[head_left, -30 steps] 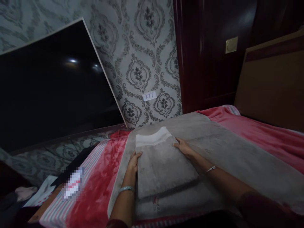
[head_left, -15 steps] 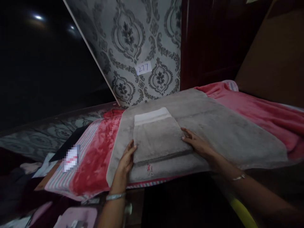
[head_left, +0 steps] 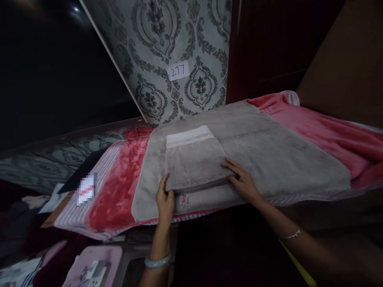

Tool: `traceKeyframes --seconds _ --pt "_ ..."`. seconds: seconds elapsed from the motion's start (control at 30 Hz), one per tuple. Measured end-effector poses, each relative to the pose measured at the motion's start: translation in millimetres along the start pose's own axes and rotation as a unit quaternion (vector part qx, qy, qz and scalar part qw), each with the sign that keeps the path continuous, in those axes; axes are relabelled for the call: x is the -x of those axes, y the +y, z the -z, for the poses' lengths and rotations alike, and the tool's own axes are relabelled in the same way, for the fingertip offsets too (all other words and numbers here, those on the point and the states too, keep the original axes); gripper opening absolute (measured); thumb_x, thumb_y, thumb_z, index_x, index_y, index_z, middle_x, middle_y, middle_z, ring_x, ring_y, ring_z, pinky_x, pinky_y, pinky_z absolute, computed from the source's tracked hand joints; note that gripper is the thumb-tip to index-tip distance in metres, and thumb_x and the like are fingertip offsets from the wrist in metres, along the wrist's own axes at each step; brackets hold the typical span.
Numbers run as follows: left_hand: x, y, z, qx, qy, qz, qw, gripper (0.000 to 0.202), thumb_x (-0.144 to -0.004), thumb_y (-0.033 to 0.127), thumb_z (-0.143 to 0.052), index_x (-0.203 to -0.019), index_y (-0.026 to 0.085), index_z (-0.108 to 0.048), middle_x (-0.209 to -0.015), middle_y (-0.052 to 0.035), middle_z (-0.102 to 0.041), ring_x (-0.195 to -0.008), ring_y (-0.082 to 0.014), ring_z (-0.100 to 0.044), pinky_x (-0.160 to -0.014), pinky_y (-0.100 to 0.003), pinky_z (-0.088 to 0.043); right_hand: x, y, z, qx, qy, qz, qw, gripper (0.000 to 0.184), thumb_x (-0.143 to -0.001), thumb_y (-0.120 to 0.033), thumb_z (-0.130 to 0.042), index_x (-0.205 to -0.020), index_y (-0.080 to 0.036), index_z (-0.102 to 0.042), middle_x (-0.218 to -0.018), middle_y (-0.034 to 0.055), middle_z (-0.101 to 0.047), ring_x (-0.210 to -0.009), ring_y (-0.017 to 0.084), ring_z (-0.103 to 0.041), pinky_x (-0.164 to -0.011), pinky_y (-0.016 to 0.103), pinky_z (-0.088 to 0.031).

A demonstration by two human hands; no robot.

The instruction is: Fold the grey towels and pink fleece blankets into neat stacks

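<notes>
A folded grey plush cloth (head_left: 194,161) with a white band (head_left: 190,136) along its far end lies on a larger grey plush spread (head_left: 284,155). My left hand (head_left: 165,202) touches its near left corner, thumb apart from the fingers. On the opposite side, my right hand (head_left: 243,181) rests its outstretched fingers at the near right corner, with the thumb by the front edge. Small red embroidery (head_left: 185,200) shows on the spread just in front of the folded cloth. The undersides of the fingertips are partly hidden.
Beneath the grey spread is a red blanket (head_left: 119,191) with striped edging. Patterned wallpaper (head_left: 200,83) bears a paper label reading 277 (head_left: 178,70). A dark panel (head_left: 54,71) stands at left. Low at left are a pink item (head_left: 115,255) and piled clothes (head_left: 30,235).
The view has shifted slightly, so the bedding sits higher. My left hand has moved toward the folded cloth's near corner, and my right fingers have shifted along its right edge.
</notes>
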State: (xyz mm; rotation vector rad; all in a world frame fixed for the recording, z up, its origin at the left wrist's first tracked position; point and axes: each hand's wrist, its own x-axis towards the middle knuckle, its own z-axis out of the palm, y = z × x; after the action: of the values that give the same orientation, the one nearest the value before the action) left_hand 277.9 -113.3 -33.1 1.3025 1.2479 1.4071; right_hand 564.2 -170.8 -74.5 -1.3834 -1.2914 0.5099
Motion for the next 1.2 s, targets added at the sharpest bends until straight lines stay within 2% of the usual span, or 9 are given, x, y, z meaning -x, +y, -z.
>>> traceKeyframes --seconds 0.23,0.33,0.53,0.73,0.83,0.93,1.0,1.1,1.2 --pt "6.4 -10.7 -0.8 -0.041 0.041 -0.014 0.998 0.052 -0.066 0.0 -0.053 -0.104 0.026 -0.076 -0.122 0.0004 -0.072 -0.13 -0.0217 -0.055 -0.122 -0.036 -0.029 8.5 4.1 -6.3 0.012 0.055 0.015 0.998 0.048 -0.073 -0.013 -0.043 -0.105 -0.027 -0.076 -0.14 -0.0019 -0.059 -0.134 0.02 -0.049 -0.12 0.042 -0.03" --pt "6.5 -14.7 -0.2 -0.05 0.052 -0.032 0.997 0.048 -0.066 0.001 -0.053 -0.1 0.026 -0.077 -0.118 -0.0007 -0.073 -0.129 -0.0224 -0.056 -0.121 -0.037 -0.029 9.5 5.6 -7.2 0.023 0.055 0.008 0.998 0.047 -0.074 -0.013 -0.043 -0.104 -0.027 -0.077 -0.138 -0.0017 -0.06 -0.133 0.021 -0.051 -0.12 0.043 -0.031" --pt "5.4 -16.2 1.7 -0.055 0.04 -0.04 0.997 0.046 -0.067 0.002 -0.054 -0.099 0.025 -0.077 -0.117 -0.0032 -0.073 -0.125 -0.0239 -0.059 -0.119 -0.037 -0.033 8.0 5.2 -6.4 0.019 0.055 0.017 0.998 0.047 -0.074 -0.014 -0.043 -0.104 -0.027 -0.077 -0.139 -0.0011 -0.06 -0.133 0.022 -0.05 -0.119 0.044 -0.032" --pt "8.3 -21.7 -4.0 -0.078 0.074 -0.093 0.99 0.045 -0.068 0.002 -0.053 -0.097 0.027 -0.077 -0.116 -0.0025 -0.073 -0.126 -0.0237 -0.058 -0.119 -0.037 -0.032 8.7 2.3 -10.4 0.028 0.081 0.011 0.996 0.046 -0.073 -0.013 -0.043 -0.099 -0.027 -0.077 -0.134 -0.0003 -0.063 -0.128 0.022 -0.054 -0.118 0.043 -0.035" --pt "9.0 -22.2 -5.9 -0.09 0.08 -0.096 0.988 0.044 -0.068 0.003 -0.052 -0.096 0.027 -0.077 -0.118 -0.0019 -0.072 -0.127 -0.0231 -0.057 -0.119 -0.036 -0.031 8.7 1.6 -11.8 0.03 0.083 0.001 0.996 0.045 -0.072 -0.013 -0.044 -0.098 -0.027 -0.077 -0.134 0.0 -0.063 -0.128 0.022 -0.055 -0.117 0.043 -0.036" --pt "6.6 -19.5 0.3 -0.071 0.049 -0.055 0.995 0.042 -0.066 0.005 -0.055 -0.095 0.027 -0.076 -0.117 -0.0015 -0.072 -0.128 -0.0232 -0.055 -0.119 -0.035 -0.03 6.6 1.5 -5.2 0.009 0.061 -0.004 0.998 0.042 -0.07 -0.017 -0.047 -0.097 -0.027 -0.077 -0.138 0.0007 -0.06 -0.131 0.023 -0.052 -0.118 0.043 -0.034" --pt "1.6 -16.7 9.5 -0.022 0.007 0.003 1.0 0.043 -0.063 0.009 -0.06 -0.099 0.026 -0.076 -0.119 -0.0018 -0.071 -0.127 -0.0245 -0.056 -0.115 -0.036 -0.035 4.0 1.2 4.1 -0.022 0.028 -0.02 0.999 0.043 -0.069 -0.021 -0.054 -0.106 -0.026 -0.075 -0.144 0.0011 -0.056 -0.137 0.025 -0.046 -0.119 0.042 -0.031" --pt "-13.4 -12.1 24.9 0.091 -0.045 0.114 0.988 0.05 -0.061 0.022 -0.068 -0.111 0.024 -0.072 -0.129 -0.0044 -0.068 -0.12 -0.0274 -0.06 -0.101 -0.038 -0.048 -4.7 0.9 19.2 -0.106 -0.019 -0.101 0.989 0.053 -0.074 -0.035 -0.062 -0.127 -0.028 -0.067 -0.147 0.001 -0.052 -0.14 0.027 -0.042 -0.117 0.041 -0.033" --pt "-38.1 -7.1 31.0 0.116 -0.062 0.174 0.976 0.051 -0.06 0.034 -0.076 -0.109 0.019 -0.073 -0.118 -0.0098 -0.073 -0.11 -0.0277 -0.065 -0.093 -0.037 -0.05 -26.1 2.7 26.0 -0.138 -0.034 -0.202 0.969 0.049 -0.082 -0.045 -0.059 -0.127 -0.027 -0.066 -0.138 0.0041 -0.06 -0.129 0.028 -0.053 -0.106 0.039 -0.045"
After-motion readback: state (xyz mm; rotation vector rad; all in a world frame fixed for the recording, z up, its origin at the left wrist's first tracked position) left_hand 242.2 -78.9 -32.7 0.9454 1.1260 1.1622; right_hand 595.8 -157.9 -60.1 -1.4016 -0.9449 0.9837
